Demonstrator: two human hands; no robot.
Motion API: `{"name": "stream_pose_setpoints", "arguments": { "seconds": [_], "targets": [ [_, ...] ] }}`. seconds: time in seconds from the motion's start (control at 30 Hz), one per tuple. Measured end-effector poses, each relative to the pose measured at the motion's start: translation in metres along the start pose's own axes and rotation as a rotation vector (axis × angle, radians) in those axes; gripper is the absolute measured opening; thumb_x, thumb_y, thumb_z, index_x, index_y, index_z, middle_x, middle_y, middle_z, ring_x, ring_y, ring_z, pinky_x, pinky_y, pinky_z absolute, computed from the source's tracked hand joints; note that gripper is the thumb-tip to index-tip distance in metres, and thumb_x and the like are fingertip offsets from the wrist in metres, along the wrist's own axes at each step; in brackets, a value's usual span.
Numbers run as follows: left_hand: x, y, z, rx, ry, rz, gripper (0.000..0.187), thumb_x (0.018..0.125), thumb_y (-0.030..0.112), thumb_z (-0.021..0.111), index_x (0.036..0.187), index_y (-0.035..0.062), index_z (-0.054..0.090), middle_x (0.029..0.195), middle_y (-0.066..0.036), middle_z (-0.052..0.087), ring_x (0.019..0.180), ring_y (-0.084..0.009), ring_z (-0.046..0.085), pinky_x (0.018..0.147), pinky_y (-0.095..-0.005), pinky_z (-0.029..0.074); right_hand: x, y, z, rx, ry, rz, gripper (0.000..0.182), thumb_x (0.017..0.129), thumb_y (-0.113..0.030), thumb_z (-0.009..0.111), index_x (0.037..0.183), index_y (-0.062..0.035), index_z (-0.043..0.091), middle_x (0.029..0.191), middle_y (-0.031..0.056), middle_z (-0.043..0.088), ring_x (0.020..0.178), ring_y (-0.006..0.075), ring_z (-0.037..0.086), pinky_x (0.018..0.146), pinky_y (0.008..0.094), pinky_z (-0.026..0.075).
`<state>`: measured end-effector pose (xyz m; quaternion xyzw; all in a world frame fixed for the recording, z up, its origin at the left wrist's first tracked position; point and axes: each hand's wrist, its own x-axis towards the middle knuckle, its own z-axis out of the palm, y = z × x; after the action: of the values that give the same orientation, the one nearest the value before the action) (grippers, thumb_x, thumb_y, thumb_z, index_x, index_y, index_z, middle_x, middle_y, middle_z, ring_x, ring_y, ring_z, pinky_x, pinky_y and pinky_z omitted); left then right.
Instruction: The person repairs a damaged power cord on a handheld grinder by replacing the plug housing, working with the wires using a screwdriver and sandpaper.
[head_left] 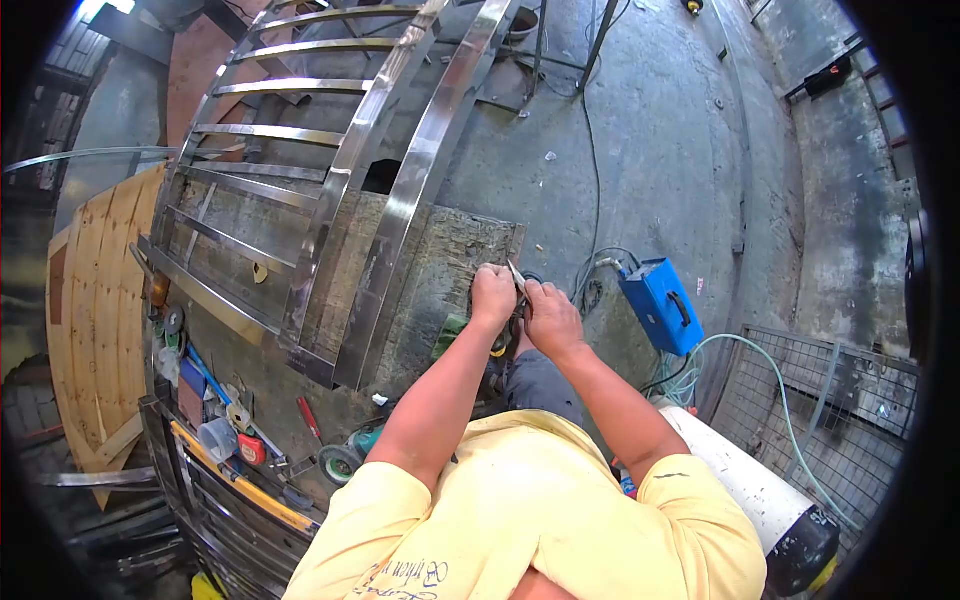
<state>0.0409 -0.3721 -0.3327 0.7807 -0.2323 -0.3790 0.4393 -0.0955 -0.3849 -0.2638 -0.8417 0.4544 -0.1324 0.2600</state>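
My left hand (494, 296) is closed, fingers pressed together, over the end of a worn wooden board (450, 245). Close beside it, my right hand (553, 317) is closed too. Between the fingers of both hands shows a thin pale strip (517, 274), too small for me to tell its kind. Just left of the hands, a shiny metal frame (365, 150) with several cross bars lies across the board. Below the hands, dark objects are partly hidden by my arms and legs.
A blue machine box (663, 307) with cables stands on the floor to the right. Near my right side lies a white gas cylinder (750, 480) with a hose. At lower left are an angle grinder (345, 458), a tape measure (251, 450) and a yellow level (240, 480).
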Motion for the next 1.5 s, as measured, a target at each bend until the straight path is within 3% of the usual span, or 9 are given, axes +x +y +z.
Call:
{"name": "stream_pose_setpoints", "arguments": {
  "seconds": [0.3,0.5,0.63,0.8,0.93,1.03,1.27,1.47,1.5],
  "targets": [
    [-0.014,0.045,-0.019,-0.22,-0.188,-0.225,0.023,0.099,0.019,0.052,0.088,0.0001,0.057,0.066,-0.007,0.061,0.045,-0.013,0.051,0.043,-0.0296,0.04,0.013,0.02,0.027,0.142,0.174,0.166,0.034,0.095,-0.015,0.055,0.128,-0.0105,0.057,0.098,0.0192,0.066,0.087,0.0422,0.065,0.077,0.051,0.053],
    [-0.009,0.036,-0.022,-0.272,-0.244,-0.239,0.015,0.098,0.014,0.055,0.091,0.0017,0.059,0.069,-0.006,0.062,0.05,-0.0112,0.054,0.044,-0.0277,0.041,0.015,-0.016,-0.01,-0.147,-0.202,0.056,0.047,0.09,-0.012,0.054,0.137,-0.0151,0.053,0.107,0.0204,0.061,0.095,0.0449,0.061,0.082,0.0537,0.051],
    [-0.011,0.034,-0.019,-0.32,-0.243,-0.202,0.012,0.097,0.012,0.056,0.093,0.0023,0.061,0.07,-0.004,0.062,0.049,-0.0102,0.053,0.043,-0.0266,0.04,0.024,-0.024,-0.015,-0.083,-0.304,0.178,0.037,0.09,-0.011,0.05,0.127,-0.0137,0.053,0.116,0.0186,0.055,0.104,0.0442,0.058,0.087,0.0517,0.052],
    [-0.005,0.028,-0.023,-0.209,-0.263,-0.14,0.013,0.096,0.013,0.058,0.094,0.0017,0.064,0.075,-0.004,0.063,0.055,-0.0096,0.054,0.048,-0.0264,0.041,0.03,-0.028,-0.007,-0.137,-0.251,0.188,0.026,0.092,-0.014,0.049,0.118,-0.0125,0.053,0.106,0.0207,0.063,0.094,0.0432,0.066,0.078,0.0528,0.054],
    [-0.007,0.038,-0.028,-0.215,-0.317,-0.148,0.011,0.092,0.009,0.06,0.097,0.0018,0.068,0.082,-0.003,0.065,0.071,-0.0084,0.054,0.062,-0.0279,0.044,0.042,-0.026,-0.009,-0.298,-0.287,0.13,0.021,0.093,-0.017,0.049,0.11,-0.0074,0.056,0.091,0.02,0.071,0.081,0.0403,0.072,0.07,0.0522,0.056],
    [-0.01,0.039,-0.034,-0.211,-0.331,-0.048,0.01,0.09,0.006,0.061,0.096,0.0019,0.067,0.084,-0.003,0.066,0.074,-0.0101,0.056,0.064,-0.0295,0.046,0.046,-0.032,-0.004,-0.31,-0.304,0.102,0.016,0.092,-0.016,0.05,0.101,-0.0043,0.057,0.088,0.0205,0.072,0.083,0.0402,0.072,0.073,0.0505,0.057],
    [0.003,0.008,-0.028,-0.378,-0.4,-0.12,0.014,0.089,0.012,0.064,0.097,0.0025,0.07,0.087,-0.006,0.07,0.078,-0.0143,0.059,0.072,-0.0326,0.049,0.059,-0.052,-0.004,-0.347,-0.338,0.128,0.02,0.092,-0.017,0.051,0.097,-0.0021,0.064,0.093,0.022,0.073,0.085,0.0383,0.073,0.076,0.0484,0.058],
    [-0.008,0.033,-0.044,-0.501,-0.48,-0.225,0.015,0.093,0.014,0.063,0.097,0.0026,0.07,0.086,-0.003,0.069,0.076,-0.0118,0.058,0.069,-0.0307,0.048,0.065,-0.057,-0.002,-0.346,-0.343,0.163,0.022,0.092,-0.017,0.051,0.099,-0.0033,0.067,0.097,0.0195,0.074,0.089,0.0364,0.073,0.079,0.0466,0.058],
    [-0.006,0.025,-0.041,-0.459,-0.44,-0.214,0.014,0.094,0.016,0.062,0.096,0.0044,0.07,0.081,-0.001,0.066,0.068,-0.0108,0.055,0.061,-0.0297,0.045,0.065,-0.054,-0.002,-0.338,-0.341,0.184,0.022,0.091,-0.017,0.052,0.099,-0.0035,0.067,0.098,0.0194,0.074,0.09,0.037,0.073,0.08,0.0469,0.058]
  ]
}}
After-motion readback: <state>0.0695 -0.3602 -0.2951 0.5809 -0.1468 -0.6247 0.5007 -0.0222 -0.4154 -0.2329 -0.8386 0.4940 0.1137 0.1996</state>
